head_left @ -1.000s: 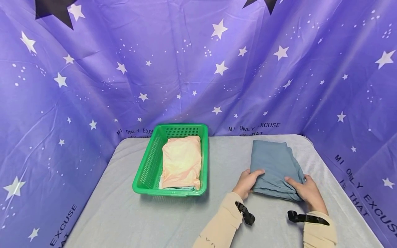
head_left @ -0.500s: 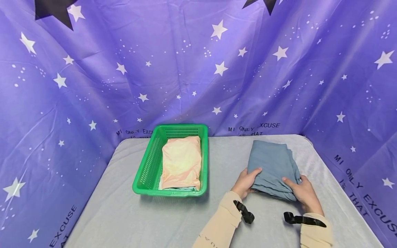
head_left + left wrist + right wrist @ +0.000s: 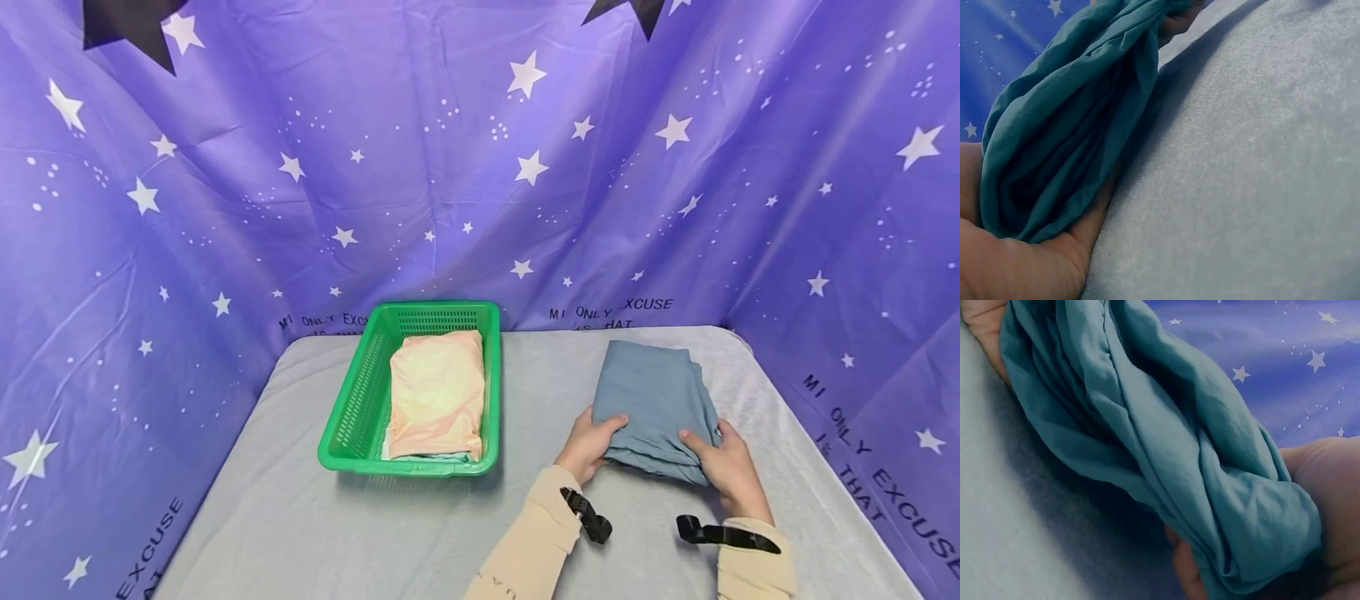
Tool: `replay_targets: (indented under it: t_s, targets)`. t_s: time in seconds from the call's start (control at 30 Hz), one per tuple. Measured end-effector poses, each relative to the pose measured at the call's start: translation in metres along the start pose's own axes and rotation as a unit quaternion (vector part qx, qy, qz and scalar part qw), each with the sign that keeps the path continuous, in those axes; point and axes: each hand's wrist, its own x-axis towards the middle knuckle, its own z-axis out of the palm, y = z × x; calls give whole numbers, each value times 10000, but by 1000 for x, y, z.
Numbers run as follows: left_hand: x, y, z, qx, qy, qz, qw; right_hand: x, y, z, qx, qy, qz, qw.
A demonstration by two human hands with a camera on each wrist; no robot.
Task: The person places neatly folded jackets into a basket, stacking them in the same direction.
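Observation:
A folded blue-grey cloth [image 3: 651, 400] lies at the right of the table, its near edge held between two hands. My left hand [image 3: 588, 446] grips the near left corner, thumb on top and fingers beneath. At the near right side my right hand [image 3: 731, 468] grips it the same way. In the left wrist view the layered cloth [image 3: 1060, 137] sits between thumb and fingers of the left hand [image 3: 1022, 269]. The right wrist view shows the folds of the cloth [image 3: 1166, 444] in the right hand [image 3: 1335, 506], partly hiding its fingers.
Left of the middle stands a green plastic basket [image 3: 491, 400] holding a folded peach cloth [image 3: 437, 392], with a light green one [image 3: 442, 457] showing under its near edge. The grey-covered table [image 3: 337, 533] is backed by a purple curtain [image 3: 420, 167] with stars.
Both hands have shifted slightly left with the blue-grey cloth between them, keeping their grip. The basket's contents look the same.

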Motion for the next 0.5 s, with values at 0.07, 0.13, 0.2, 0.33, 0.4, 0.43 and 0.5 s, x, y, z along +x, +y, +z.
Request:
replay_targets:
  t_s: [0.07, 0.13, 0.2, 0.33, 0.4, 0.43, 0.5]
  targets:
    - [-1, 0, -1, 1, 5, -8, 10000, -2, 0, 1, 30, 80, -38, 10000]
    - [-1, 0, -1, -102, -5, -11, 9999, -3, -1, 3, 54, 181, -85, 9998]
    - [-1, -1, -2, -224, 1, 23, 9997, -5, -2, 5, 70, 290, -128, 9995]
    - [-1, -1, -3, -544, 28, 81, 9985, -7, -8, 7, 206, 399, -166, 9989]
    - [-4, 1, -4, -646, 104, 160, 9977, -8, -12, 8, 292, 366, -128, 9988]
    - [-5, 3, -4, -653, 131, 236, 9975, -9, -13, 8, 335, 334, -114, 9988]
    - [-9, 8, -5, -592, 197, 441, 9971, -10, -17, 8, 360, 280, -104, 9989]
